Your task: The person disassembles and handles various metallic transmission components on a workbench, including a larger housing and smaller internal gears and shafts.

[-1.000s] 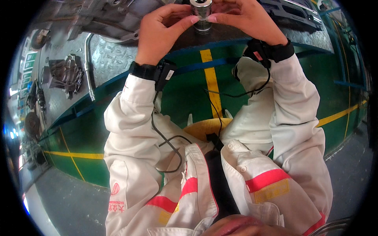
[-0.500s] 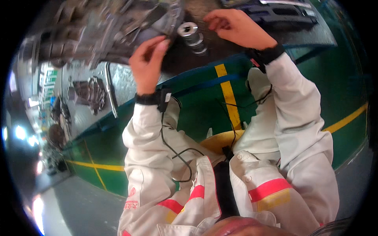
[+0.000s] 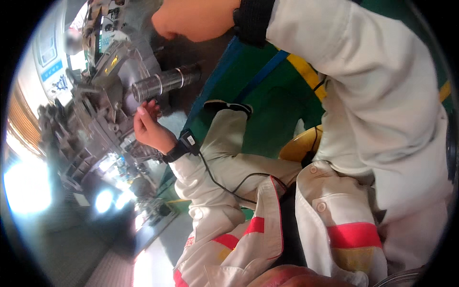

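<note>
A shiny, ringed metal cylinder [image 3: 169, 81] stands on the dark bench [image 3: 210, 53] beside your left hand [image 3: 153, 131]; its grip and your right hand's [image 3: 196, 19], I cannot tell. Likely heavy, slippery: grasp mid-length.

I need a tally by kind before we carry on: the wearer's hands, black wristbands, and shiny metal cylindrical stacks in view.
Left hand and right hand: 2
Black wristbands: 2
Shiny metal cylindrical stack: 1
Total: 5

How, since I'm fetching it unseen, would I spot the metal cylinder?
Find the big grey casting at upper left. Right of it, just above the left hand, is the cylinder. Unlike the jagged casting, it is round, shiny and ringed.
</note>
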Action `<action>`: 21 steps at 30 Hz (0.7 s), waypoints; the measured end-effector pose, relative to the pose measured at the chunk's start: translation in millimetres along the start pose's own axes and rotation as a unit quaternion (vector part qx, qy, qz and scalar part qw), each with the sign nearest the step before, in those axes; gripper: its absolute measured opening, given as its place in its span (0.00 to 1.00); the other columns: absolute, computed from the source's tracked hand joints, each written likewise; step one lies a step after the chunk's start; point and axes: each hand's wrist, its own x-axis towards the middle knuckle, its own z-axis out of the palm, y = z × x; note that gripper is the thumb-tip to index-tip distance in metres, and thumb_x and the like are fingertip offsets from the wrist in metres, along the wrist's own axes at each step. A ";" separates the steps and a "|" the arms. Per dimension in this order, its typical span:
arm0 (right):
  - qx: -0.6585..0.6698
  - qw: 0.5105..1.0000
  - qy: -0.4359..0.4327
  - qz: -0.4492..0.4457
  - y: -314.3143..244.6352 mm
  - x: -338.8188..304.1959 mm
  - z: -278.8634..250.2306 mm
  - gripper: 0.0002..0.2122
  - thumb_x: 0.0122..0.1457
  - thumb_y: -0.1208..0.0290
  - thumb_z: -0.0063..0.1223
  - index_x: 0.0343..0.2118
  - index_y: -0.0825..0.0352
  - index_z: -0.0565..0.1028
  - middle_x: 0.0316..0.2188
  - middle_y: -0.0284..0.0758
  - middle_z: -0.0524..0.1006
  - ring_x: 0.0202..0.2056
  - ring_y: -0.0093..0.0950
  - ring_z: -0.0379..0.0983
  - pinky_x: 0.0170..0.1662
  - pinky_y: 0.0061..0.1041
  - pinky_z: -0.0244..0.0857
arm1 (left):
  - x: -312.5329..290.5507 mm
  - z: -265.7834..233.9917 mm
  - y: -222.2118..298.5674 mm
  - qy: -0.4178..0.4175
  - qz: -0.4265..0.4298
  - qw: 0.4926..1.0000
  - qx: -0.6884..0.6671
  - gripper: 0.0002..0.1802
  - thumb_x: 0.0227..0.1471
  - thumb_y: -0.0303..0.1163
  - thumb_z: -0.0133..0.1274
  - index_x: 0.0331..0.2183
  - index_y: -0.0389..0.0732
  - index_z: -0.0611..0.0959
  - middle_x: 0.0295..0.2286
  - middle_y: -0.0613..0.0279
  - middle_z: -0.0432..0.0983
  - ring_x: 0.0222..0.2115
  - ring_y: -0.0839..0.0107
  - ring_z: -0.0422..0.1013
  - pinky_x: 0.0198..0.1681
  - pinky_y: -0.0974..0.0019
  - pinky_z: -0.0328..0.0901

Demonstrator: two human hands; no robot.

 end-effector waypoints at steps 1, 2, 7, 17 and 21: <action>0.002 1.000 -0.013 -0.015 0.9 -5.1 -7.1 0.07 0.52 0.75 0.55 0.27 0.72 0.82 0.26 0.51 0.81 0.34 0.48 0.81 0.38 0.42 0.75 | 0.9 0.1 3.0 0.007 0.002 1.000 0.008 0.19 0.66 0.39 0.53 0.41 0.30 0.83 0.33 0.51 0.84 0.30 0.71 0.76 0.35 0.70 0.67; -0.055 0.997 -0.003 -0.053 5.4 -1.7 2.7 0.07 0.53 0.75 0.54 0.27 0.71 0.83 0.26 0.51 0.81 0.33 0.49 0.81 0.38 0.43 0.75 | 1.8 0.5 2.1 0.007 0.019 1.000 0.006 0.19 0.66 0.40 0.53 0.40 0.30 0.83 0.32 0.51 0.84 0.30 0.70 0.76 0.35 0.70 0.68; -0.111 0.989 0.050 -0.088 16.4 -67.6 8.0 0.08 0.52 0.76 0.54 0.30 0.71 0.83 0.31 0.47 0.81 0.39 0.45 0.79 0.45 0.39 0.71 | 9.1 5.3 5.3 0.058 0.053 0.997 0.000 0.18 0.66 0.42 0.53 0.36 0.34 0.82 0.28 0.56 0.82 0.24 0.73 0.74 0.29 0.72 0.67; -0.153 0.966 0.166 -0.125 44.5 -143.6 13.9 0.11 0.50 0.77 0.56 0.36 0.71 0.84 0.42 0.40 0.81 0.51 0.37 0.75 0.59 0.33 0.65 | 12.9 -1.0 4.7 0.179 0.146 0.954 0.192 0.09 0.54 0.29 0.52 0.35 0.34 0.79 0.29 0.55 0.77 0.25 0.68 0.70 0.28 0.67 0.64; -0.158 0.961 0.187 -0.131 50.2 -155.5 5.7 0.13 0.49 0.78 0.56 0.39 0.71 0.84 0.46 0.38 0.81 0.55 0.34 0.73 0.64 0.31 0.62 | 5.5 -19.3 0.1 0.152 0.160 0.880 0.420 0.22 0.44 0.21 0.56 0.45 0.29 0.79 0.38 0.40 0.76 0.38 0.42 0.71 0.43 0.48 0.66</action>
